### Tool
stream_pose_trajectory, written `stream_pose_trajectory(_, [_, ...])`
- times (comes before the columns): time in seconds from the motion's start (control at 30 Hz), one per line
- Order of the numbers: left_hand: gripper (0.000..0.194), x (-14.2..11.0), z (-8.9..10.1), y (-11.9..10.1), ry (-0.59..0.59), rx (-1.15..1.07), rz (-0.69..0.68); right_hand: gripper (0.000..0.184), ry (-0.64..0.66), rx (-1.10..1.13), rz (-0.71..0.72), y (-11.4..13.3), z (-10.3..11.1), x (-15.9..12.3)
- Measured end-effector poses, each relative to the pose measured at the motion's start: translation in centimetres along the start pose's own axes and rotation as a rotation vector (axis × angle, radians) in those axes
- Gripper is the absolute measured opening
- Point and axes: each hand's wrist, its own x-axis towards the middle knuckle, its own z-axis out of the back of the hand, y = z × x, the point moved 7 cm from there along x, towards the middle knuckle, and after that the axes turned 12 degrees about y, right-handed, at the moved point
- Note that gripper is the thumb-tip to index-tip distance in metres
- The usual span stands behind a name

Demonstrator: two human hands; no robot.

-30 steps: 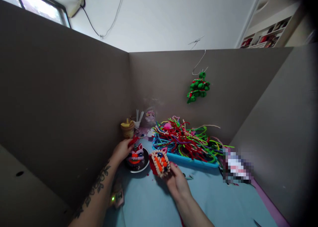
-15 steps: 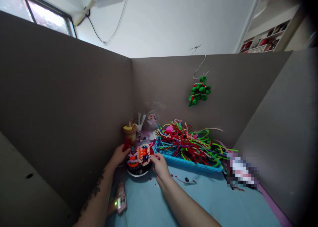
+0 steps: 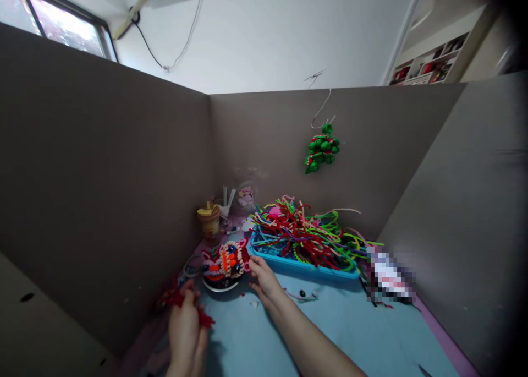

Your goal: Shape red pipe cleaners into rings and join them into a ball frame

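Note:
My left hand point(image 3: 186, 324) has its fingers closed around a red fuzzy piece point(image 3: 205, 317), low at the left of the blue cloth. More red fuzzy material point(image 3: 169, 297) shows beside it, blurred. An animal-face figure made of chenille stems point(image 3: 231, 258), with orange, cream, pink and red parts and dark blue eyes, rests on a dark round base with a pale rim point(image 3: 221, 289). At its right edge is my right hand point(image 3: 264, 282), fingers slightly apart and fingertips close to a pink loop. Whether they touch the loop is hard to see.
A blue tray point(image 3: 309, 271) heaped with coloured chenille stems point(image 3: 303, 234) stands behind the hands. To its left are a brown pot point(image 3: 209, 220) and white sticks point(image 3: 226, 198). A green ornament point(image 3: 323, 150) hangs on the grey partition point(image 3: 268, 140). Small scraps dot the cloth point(image 3: 330, 327).
My left hand has moved from the figure's left side down toward me, carrying the red fuzzy piece. My right hand's fingers have loosened at the figure's edge. The view has shifted slightly right.

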Motion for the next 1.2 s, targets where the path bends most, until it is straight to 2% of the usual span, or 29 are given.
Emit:
stream_pose_trajectory(0.07, [0.013,-2.0,-0.2,2.3,-0.056,-0.099,0.128,0.043,0.011,0.009,-0.002,0.0,0.3,-0.3])
stream_pose_trajectory(0.17, [0.011,-3.0,-1.8,3.7,-0.016,-0.149,0.233,0.052,0.013,-0.008,0.013,-0.2,0.7,-0.8])
stream_pose_trajectory(0.33, [0.017,-3.0,-4.6,3.3,0.033,-0.335,0.329,0.053,-0.125,-0.118,0.083,-0.6,1.5,-1.6])
stream_pose_trajectory(0.47, [0.02,-2.6,-5.8,2.7,0.066,-0.416,0.301,0.043,-0.147,-0.126,0.116,-0.6,0.7,-1.1])
stream_pose_trajectory(0.63, [0.02,-1.6,-7.1,2.6,0.098,-0.453,0.282,0.037,-0.236,-0.095,0.076,-0.3,-0.2,0.2])
stream_pose_trajectory(0.73, [0.02,-0.7,-7.9,2.7,0.116,-0.465,0.301,0.034,-0.234,-0.067,0.043,-0.4,-0.2,-0.2])
stream_pose_trajectory(0.83, [0.019,0.1,-8.1,2.8,0.127,-0.421,0.329,0.032,-0.205,-0.039,0.025,-0.5,0.9,-2.1])
stream_pose_trajectory(0.93, [0.015,-0.2,-7.3,3.3,0.135,-0.333,0.367,0.027,-0.161,-0.035,0.038,-0.4,3.2,-5.5])
stream_pose_trajectory(1.0, [0.013,-1.6,-6.5,3.8,0.1,-0.276,0.357,0.024,-0.096,-0.121,0.097,0.5,4.6,-8.3])
stream_pose_trajectory(1.07, [0.013,-4.0,-6.3,4.1,0.112,-0.231,0.27,0.031,-0.03,-0.242,0.15,1.6,5.9,-11.0])
stream_pose_trajectory(1.13, [0.01,-7.4,-7.9,5.2,0.254,-0.179,0.261,0.039,0.033,-0.319,0.199,2.8,6.6,-13.3])
stream_pose_trajectory(1.17, [0.014,-9.5,-9.7,6.0,0.421,-0.156,0.308,0.041,0.061,-0.334,0.224,3.3,6.9,-14.2])
stream_pose_trajectory(1.2, [0.025,-11.8,-11.7,7.1,0.635,-0.111,0.396,0.044,0.085,-0.323,0.237,3.7,7.2,-14.9])
